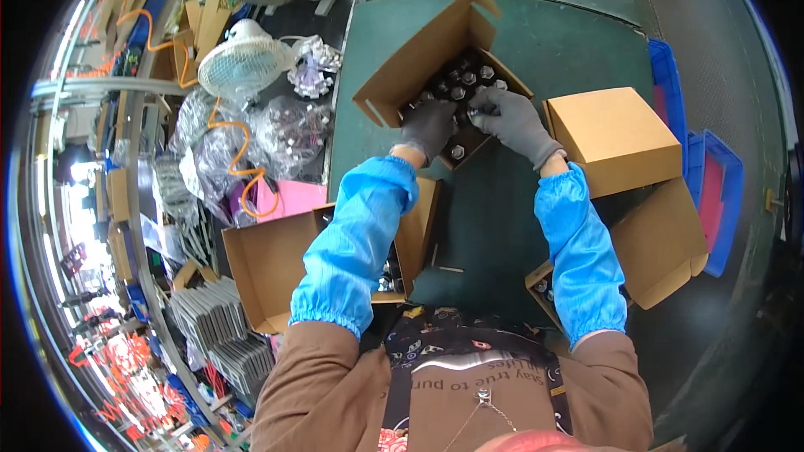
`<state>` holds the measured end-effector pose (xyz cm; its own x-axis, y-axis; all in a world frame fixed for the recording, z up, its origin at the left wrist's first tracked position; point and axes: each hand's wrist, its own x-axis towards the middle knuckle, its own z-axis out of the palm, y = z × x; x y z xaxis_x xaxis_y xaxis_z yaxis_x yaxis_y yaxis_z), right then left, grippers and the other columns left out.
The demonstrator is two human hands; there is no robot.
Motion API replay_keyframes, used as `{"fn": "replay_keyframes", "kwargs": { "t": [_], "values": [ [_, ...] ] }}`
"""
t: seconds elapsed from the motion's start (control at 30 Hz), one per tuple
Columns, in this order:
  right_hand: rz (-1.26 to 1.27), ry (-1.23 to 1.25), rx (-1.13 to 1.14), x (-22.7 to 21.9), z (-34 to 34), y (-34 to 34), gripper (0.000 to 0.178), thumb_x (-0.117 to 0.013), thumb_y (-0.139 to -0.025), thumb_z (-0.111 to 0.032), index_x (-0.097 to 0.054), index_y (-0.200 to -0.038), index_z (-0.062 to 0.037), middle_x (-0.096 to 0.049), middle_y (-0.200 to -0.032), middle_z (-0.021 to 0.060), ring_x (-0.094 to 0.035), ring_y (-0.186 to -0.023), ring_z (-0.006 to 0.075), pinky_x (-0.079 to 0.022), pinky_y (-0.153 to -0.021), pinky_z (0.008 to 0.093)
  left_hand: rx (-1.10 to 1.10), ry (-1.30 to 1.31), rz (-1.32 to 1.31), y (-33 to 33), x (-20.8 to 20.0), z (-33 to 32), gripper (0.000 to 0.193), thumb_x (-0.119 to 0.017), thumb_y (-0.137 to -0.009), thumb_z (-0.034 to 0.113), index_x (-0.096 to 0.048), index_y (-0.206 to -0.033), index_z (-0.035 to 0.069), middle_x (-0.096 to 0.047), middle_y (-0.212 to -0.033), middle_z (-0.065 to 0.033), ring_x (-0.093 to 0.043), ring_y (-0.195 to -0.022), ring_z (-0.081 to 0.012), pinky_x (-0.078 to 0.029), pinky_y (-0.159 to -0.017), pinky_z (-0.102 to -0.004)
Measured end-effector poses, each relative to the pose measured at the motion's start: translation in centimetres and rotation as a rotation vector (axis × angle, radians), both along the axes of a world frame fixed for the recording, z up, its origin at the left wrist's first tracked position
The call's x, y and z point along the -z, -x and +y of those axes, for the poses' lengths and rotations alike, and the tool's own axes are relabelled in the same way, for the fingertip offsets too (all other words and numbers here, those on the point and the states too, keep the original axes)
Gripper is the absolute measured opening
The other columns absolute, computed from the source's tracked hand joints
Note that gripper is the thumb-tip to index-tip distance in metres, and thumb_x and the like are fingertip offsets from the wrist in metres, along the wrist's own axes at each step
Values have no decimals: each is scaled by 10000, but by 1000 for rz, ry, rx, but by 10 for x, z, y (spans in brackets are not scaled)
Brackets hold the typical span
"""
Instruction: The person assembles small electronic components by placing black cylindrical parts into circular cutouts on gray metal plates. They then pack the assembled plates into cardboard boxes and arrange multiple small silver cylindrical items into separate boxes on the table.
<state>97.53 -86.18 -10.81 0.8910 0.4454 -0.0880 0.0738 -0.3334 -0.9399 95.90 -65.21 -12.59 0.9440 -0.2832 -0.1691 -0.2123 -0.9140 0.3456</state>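
Observation:
An open cardboard box (410,59) stands tilted on the green table, its lid raised on the far side. Inside it, several black parts with silver hexagonal ends (458,93) are packed upright. My left hand (428,128), in a grey glove, reaches over the box's near left side, fingers curled down among the parts; what they hold is hidden. From the right, my gloved right hand (512,123) reaches over the box's near right side. Its thumb and fingers are pinched at one of the silver-ended parts. Blue sleeve covers are on both my forearms.
A closed cardboard box (615,136) stands to the right. Open boxes with similar parts lie nearer me, one at left (280,264), one at right (666,243). Blue bins (720,201) line the right edge. Fans (244,65) and plastic-wrapped items (289,134) are on the left.

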Motion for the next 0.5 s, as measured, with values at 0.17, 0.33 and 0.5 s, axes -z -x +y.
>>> {"fn": "replay_keyframes", "kwargs": {
  "t": [0.17, 0.33, 0.5],
  "values": [
    [-322, 490, -203, -2, 14, 7, 210, -693, -837, -222, -683, -993, -81, -702, -994, 149, -678, -939, 336, -546, -803, 449, 1, 116, 24, 0, 5, 2, 229, -600, -850, 131, -704, -1051, 97, -701, -1002, -171, -660, -985, -373, -514, -878, -455],
    [-434, 661, -345, -3, 24, 4, 177, -666, -841, -183, -690, -996, -101, -705, -956, 134, -683, -942, 331, -553, -794, 454, -187, 171, 65, -7, -14, 33, 290, -603, -852, 152, -707, -1119, 111, -704, -1044, -188, -663, -992, -374, -516, -894, -445],
    [-640, 730, -409, 6, 50, 12, 181, -646, -832, -116, -700, -1004, -105, -712, -929, 116, -689, -933, 319, -562, -759, 436, -302, 142, -136, -34, -37, 64, 264, -625, -850, 163, -723, -1090, 109, -717, -1009, -173, -679, -977, -348, -525, -880, -431]
  ]
}}
